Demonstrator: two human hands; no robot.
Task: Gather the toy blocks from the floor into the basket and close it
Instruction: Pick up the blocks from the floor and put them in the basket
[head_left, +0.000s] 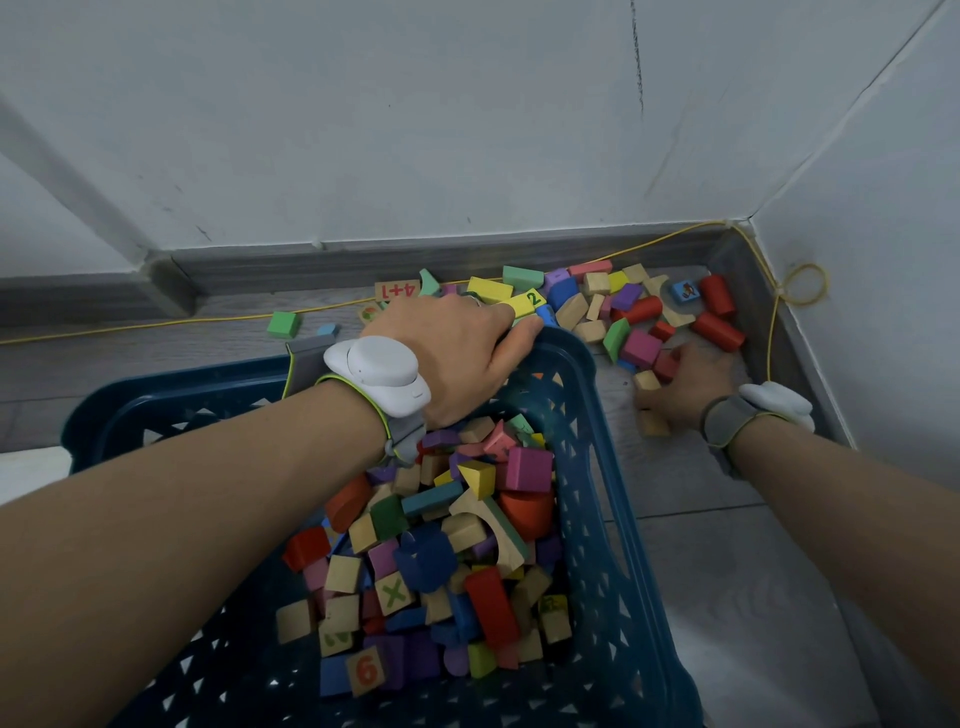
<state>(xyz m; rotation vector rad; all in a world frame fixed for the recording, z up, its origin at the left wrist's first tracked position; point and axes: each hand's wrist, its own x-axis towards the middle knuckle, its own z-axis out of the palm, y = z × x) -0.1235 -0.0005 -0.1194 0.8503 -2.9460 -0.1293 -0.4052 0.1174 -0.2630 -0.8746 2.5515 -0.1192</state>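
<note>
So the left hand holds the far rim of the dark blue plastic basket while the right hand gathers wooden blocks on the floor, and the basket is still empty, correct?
Not quite. The head view shows the dark blue plastic basket already holding many coloured wooden blocks. The rest stands: the left hand holds its far rim, and the right hand gathers blocks on the floor.

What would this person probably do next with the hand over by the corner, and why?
Probably close the right hand around the blocks under it and carry them to the blue basket. It rests among the loose blocks on the floor, and the left hand grips the basket's far rim, steadying it.
</note>
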